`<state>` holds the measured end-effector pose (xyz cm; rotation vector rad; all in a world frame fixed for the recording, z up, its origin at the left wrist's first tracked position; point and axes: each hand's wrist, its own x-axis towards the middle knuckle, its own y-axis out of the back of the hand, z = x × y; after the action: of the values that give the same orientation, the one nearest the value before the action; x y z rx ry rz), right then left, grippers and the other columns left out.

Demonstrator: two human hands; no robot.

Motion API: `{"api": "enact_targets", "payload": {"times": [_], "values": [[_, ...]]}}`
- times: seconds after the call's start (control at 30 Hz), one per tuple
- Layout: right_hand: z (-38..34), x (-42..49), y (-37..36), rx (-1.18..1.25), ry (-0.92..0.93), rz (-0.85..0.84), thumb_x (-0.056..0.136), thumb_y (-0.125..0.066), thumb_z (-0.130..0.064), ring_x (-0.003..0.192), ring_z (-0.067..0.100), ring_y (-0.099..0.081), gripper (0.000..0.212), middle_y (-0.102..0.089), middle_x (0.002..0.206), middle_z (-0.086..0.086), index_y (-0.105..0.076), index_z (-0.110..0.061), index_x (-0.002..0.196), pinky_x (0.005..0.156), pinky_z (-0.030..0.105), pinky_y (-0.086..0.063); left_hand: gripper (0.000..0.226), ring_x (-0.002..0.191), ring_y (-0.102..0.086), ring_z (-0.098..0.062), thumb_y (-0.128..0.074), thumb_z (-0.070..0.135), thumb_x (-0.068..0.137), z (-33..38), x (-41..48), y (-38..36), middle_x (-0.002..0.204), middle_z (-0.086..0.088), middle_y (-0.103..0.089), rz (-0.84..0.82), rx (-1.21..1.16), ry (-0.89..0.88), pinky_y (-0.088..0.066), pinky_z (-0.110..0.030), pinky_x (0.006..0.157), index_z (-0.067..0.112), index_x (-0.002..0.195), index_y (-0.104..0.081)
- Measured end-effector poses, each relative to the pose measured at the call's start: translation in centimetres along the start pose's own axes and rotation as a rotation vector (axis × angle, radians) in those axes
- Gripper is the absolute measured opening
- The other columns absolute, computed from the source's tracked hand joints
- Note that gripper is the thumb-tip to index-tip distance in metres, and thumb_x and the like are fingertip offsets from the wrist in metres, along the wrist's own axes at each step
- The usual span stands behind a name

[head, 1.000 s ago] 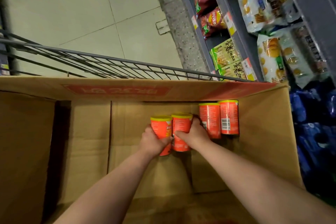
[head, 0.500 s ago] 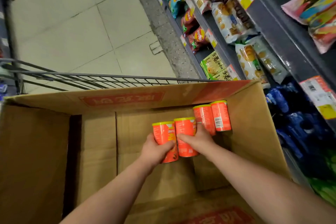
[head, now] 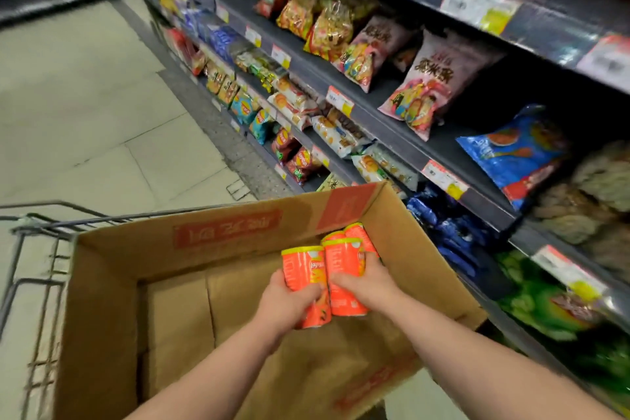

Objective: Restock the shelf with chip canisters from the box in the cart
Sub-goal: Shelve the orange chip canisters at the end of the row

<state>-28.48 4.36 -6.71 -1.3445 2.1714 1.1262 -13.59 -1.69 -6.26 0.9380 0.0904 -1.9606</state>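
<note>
Left hand [head: 286, 303] grips one canister [head: 303, 269], right hand [head: 366, 286] a second canister [head: 342, 266], both upright and touching above the box [head: 204, 249] floor in the cart [head: 41, 225], probably to shelf [head: 375, 119] two at once; spares [head: 358, 232] sit in the box's far corner.

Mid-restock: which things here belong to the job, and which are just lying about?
Job: left hand gripping left orange yellow-lidded chip canister; right hand gripping right canister; brown cardboard box; wire cart; dark shelf.
Bystanders: pink snack bag; blue snack bag.
</note>
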Motion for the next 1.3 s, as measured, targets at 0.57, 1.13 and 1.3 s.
{"api": "enact_targets", "payload": {"times": [0.57, 1.13, 1.3], "values": [[4.9, -17.0, 6.4, 0.227, 0.051, 0.487, 0.073, -0.078, -0.037, 0.101, 0.019, -0.058, 0.055, -0.055, 0.110, 0.000, -0.037, -0.023, 0.108, 0.089, 0.035, -0.049, 0.058, 0.092, -0.066, -0.017, -0.076, 0.049, 0.051, 2.6, -10.8, -4.6, 0.101, 0.001, -0.067, -0.361, 0.053, -0.388, -0.054, -0.037, 0.086, 0.027, 0.101, -0.055], [25.1, -37.8, 13.9, 0.451, -0.135, 0.882, 0.073, -0.076, -0.043, 0.095, 0.015, -0.058, 0.057, -0.055, 0.101, -0.006, -0.041, -0.023, 0.114, 0.084, 0.032, -0.049, 0.054, 0.096, -0.063, -0.018, -0.079, 0.040, 0.069, -2.0, -30.0, -22.5, 0.104, 0.002, -0.064, -0.789, 0.273, -0.526, -0.050, -0.035, 0.088, 0.027, 0.112, -0.048], [33.1, -45.7, 15.0, 0.542, -0.176, 0.985, 0.071, -0.078, -0.043, 0.099, 0.017, -0.061, 0.060, -0.058, 0.105, -0.005, -0.041, -0.023, 0.114, 0.090, 0.038, -0.052, 0.065, 0.099, -0.063, -0.018, -0.079, 0.045, 0.067, -5.5, -38.1, -28.5, 0.111, 0.000, -0.064, -0.906, 0.367, -0.578, -0.051, -0.040, 0.092, 0.023, 0.120, -0.049]]}}
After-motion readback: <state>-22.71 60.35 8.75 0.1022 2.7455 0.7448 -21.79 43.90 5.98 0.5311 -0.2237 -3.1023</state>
